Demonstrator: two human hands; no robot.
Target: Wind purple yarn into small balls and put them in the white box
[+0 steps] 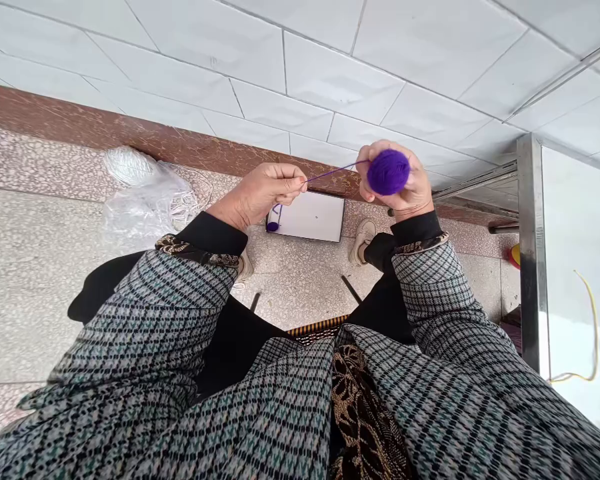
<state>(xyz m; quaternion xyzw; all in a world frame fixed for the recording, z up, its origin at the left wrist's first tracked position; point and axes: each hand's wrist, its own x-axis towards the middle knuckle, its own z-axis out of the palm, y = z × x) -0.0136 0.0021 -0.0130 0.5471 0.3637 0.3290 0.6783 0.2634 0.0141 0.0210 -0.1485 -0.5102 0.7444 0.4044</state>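
Note:
My right hand is closed around a ball of purple yarn, held up in front of the tiled wall. From the ball a purple strand runs taut to my left hand, whose thumb and fingers pinch it. Below my hands, a shallow white box lies on the floor. In its left end sits a small dark purple bundle of yarn, with a length of purple strand beside it.
On the speckled floor at left lie a clear plastic bag, a white yarn ball and loose white cord. A metal-framed table with a yellow cable stands at right. Tiled wall rises ahead.

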